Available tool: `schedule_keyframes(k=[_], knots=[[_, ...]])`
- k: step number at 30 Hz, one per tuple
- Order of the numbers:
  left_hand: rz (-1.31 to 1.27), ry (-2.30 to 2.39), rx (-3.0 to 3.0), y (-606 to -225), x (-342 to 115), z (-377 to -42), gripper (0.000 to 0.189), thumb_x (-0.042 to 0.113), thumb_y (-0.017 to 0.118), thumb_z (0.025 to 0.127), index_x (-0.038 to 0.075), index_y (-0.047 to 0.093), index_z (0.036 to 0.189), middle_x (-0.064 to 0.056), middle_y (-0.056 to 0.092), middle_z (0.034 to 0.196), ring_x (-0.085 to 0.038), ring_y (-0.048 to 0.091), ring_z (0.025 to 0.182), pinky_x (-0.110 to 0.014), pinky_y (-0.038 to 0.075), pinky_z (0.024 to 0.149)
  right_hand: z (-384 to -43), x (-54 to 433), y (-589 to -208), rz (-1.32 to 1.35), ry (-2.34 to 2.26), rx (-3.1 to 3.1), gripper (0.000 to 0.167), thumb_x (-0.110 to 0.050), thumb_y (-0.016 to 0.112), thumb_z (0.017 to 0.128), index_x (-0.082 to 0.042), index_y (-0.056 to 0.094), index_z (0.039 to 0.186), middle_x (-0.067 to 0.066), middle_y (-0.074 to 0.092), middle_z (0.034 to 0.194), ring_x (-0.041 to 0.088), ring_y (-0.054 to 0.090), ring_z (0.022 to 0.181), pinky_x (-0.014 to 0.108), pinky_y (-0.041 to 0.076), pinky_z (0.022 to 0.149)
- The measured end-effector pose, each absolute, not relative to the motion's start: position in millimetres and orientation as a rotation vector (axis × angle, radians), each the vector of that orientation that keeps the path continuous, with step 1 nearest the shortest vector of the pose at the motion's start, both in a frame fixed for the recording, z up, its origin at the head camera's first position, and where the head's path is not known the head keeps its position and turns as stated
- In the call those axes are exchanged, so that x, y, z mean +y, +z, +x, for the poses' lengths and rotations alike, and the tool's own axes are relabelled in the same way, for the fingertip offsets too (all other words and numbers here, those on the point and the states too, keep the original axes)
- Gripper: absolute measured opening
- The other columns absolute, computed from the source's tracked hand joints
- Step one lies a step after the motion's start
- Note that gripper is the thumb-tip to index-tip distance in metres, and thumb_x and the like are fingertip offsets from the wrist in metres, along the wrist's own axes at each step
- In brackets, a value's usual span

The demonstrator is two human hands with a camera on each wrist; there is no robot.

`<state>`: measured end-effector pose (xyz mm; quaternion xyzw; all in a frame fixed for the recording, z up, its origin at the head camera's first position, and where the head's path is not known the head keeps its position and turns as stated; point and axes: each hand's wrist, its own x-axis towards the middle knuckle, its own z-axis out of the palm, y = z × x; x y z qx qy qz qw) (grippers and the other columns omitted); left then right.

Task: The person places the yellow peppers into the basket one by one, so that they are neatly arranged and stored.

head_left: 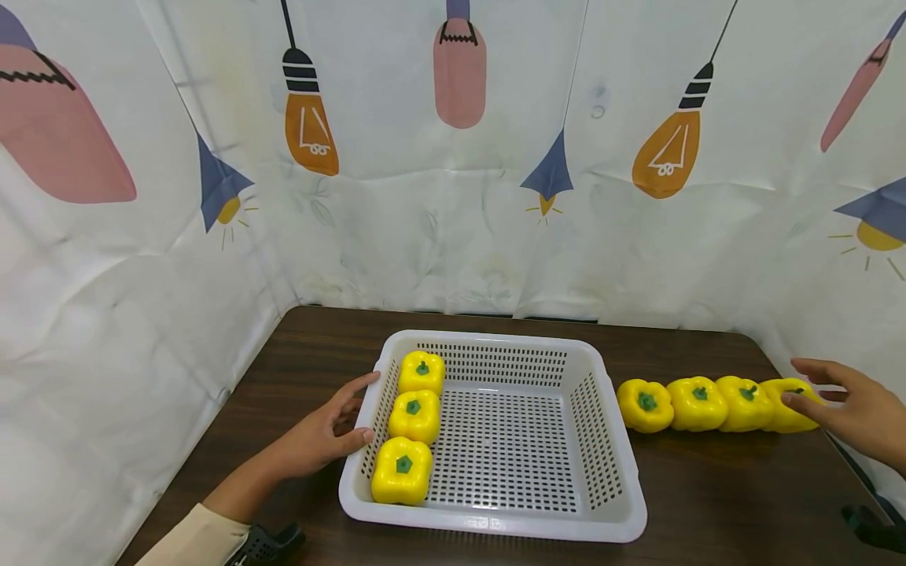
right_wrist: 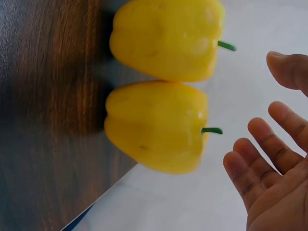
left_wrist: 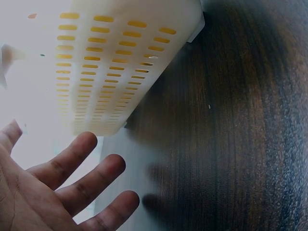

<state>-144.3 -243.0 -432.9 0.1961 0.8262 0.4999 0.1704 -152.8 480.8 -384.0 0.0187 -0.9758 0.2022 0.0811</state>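
Observation:
A white perforated plastic basket (head_left: 495, 528) stands on the dark wooden table. Along its left wall lie three yellow bell peppers (head_left: 401, 470) with green stems, in a column. My left hand (head_left: 333, 431) is at the basket's left rim, thumb and fingertips at the edge; its fingers look spread and relaxed in the left wrist view. To the right of the basket several more yellow bell peppers (head_left: 699, 403) sit in a row. Over the rightmost bell pepper (right_wrist: 156, 126) hovers my right hand (head_left: 852, 405), fingers apart and nothing gripped in the right wrist view.
The table (head_left: 318, 346) meets a white curtain (head_left: 439, 251) printed with lamps at the back and left. A black object (head_left: 876, 528) lies near the right edge. The row of peppers reaches close to the table's right edge.

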Motion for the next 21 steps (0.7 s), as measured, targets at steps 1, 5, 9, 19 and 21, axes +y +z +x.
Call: schedule_keyframes(k=[1,5,9,19,21], knots=[[0.556,1.419,2.348,-432.9,-243.0,-144.3,0.081,0.026,0.064,0.101,0.026,0.012,0.163,-0.027,0.048,0.144,-0.033,0.062,0.115,-0.039,0.057,0.088,-153.1,482.1,-384.7,0.054,0.604,-2.917,0.069,-0.027,0.065,0.102,0.018,0.035,0.144,0.049,0.034,0.137,0.063,0.038,0.111,0.072,0.039,0.083],[0.552,1.422,2.345,-433.2,-242.8,-144.4,0.081,0.026,0.064,0.101,0.026,0.012,0.163,-0.027,0.048,0.145,-0.032,0.062,0.116,-0.039,0.057,0.089,-154.6,487.1,-387.8,0.053,0.594,-2.927,0.068,-0.025,0.065,0.102,0.02,0.034,0.143,0.051,0.034,0.133,0.064,0.037,0.112,0.073,0.037,0.086],[0.551,1.428,2.339,-433.5,-242.6,-144.6,0.081,0.026,0.064,0.101,0.027,0.012,0.163,-0.027,0.048,0.145,-0.033,0.062,0.116,-0.038,0.057,0.088,-155.4,493.2,-391.0,0.033,0.585,-2.96,0.069,-0.025,0.064,0.103,0.02,0.031,0.144,0.053,0.031,0.134,0.067,0.033,0.115,0.077,0.032,0.091],[0.548,1.419,2.353,-432.7,-242.3,-143.9,0.081,0.026,0.064,0.101,0.026,0.012,0.163,-0.026,0.05,0.142,-0.032,0.063,0.114,-0.037,0.057,0.086,-160.3,500.8,-401.1,0.016,0.63,-3.052,0.072,-0.026,0.062,0.104,0.019,0.025,0.147,0.053,0.02,0.142,0.074,0.026,0.12,0.08,0.031,0.091],[0.546,1.422,2.348,-432.5,-242.2,-144.0,0.081,0.026,0.064,0.101,0.026,0.012,0.163,-0.026,0.05,0.142,-0.032,0.062,0.114,-0.037,0.057,0.086,-161.2,501.0,-401.4,0.015,0.619,-3.069,0.072,-0.026,0.062,0.104,0.019,0.025,0.147,0.054,0.019,0.142,0.074,0.029,0.116,0.08,0.033,0.088]])
